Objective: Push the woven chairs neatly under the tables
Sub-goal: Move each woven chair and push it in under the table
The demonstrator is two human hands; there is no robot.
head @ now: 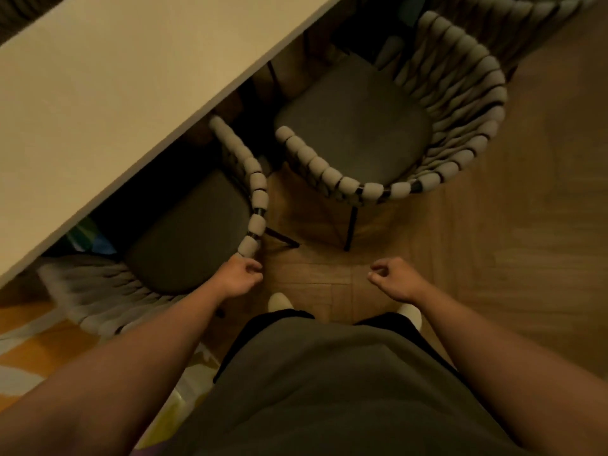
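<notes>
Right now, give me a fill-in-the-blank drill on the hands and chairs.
1. Of near chair and far chair, the left hand grips the ___ one.
2. The right hand holds ___.
3. The far chair's seat lies mostly clear of the ___.
Missing words: near; nothing; table.

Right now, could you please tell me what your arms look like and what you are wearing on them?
The left forearm and right forearm are both bare, with no sleeves in view. I see no gloves, watch or wristband, and no rings that I can make out in the dim light. Between them hangs a loose grey top over black trousers.
</notes>
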